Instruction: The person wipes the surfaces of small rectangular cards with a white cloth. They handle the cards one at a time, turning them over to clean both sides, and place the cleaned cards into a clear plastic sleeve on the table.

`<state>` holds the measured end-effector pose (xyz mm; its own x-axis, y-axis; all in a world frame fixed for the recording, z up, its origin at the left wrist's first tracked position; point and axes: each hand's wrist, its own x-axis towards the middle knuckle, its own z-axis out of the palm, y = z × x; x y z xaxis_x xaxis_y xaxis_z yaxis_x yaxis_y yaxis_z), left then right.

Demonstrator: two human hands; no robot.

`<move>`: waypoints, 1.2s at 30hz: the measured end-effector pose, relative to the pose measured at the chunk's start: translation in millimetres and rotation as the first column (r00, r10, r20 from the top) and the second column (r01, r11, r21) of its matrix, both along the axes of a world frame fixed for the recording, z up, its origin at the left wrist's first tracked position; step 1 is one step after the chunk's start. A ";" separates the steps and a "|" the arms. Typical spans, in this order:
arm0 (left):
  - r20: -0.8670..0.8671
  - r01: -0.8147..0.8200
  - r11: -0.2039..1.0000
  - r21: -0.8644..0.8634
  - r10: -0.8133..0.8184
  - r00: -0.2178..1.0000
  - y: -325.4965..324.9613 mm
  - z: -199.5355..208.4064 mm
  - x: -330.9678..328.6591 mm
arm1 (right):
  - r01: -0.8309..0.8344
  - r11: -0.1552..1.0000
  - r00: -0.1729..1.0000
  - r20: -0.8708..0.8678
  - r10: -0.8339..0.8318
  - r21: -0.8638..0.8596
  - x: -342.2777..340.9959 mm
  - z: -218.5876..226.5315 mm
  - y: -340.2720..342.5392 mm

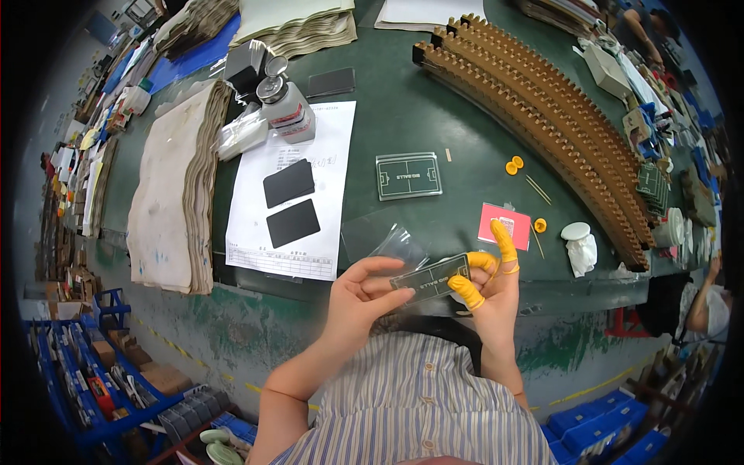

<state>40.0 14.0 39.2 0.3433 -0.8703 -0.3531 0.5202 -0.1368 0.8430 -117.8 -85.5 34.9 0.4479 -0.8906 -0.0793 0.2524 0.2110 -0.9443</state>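
Note:
A dark green card (431, 280) printed with white football-pitch lines is held tilted above the table's front edge. Its left end is pinched between thumb and fingers of my left hand (358, 298). My right hand (494, 288) grips the right end; yellow finger cots cover its thumb and fingers, and the index finger points up, off the card. Behind my hands lies a clear plastic sleeve (401, 246). A stack of similar green cards (408, 177) rests farther back. Beyond my right hand is a pink card (504, 225) with a white label.
Two black cards (289, 184) lie on a printed sheet (329, 167), beside a metal-topped bottle (288, 108). Curved, notched brown racks (535, 128) stretch along the right. Orange finger cots (513, 165), thin sticks (538, 190) and a white-lidded item (579, 248) lie nearby. Stacked paper (174, 186) stands at left.

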 end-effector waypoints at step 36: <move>-0.241 0.207 0.974 -0.097 -0.224 0.944 12.7 -12.4 -0.2 | 0.038 0.999 0.999 -0.008 -0.038 -0.018 2.1 8.8 23.2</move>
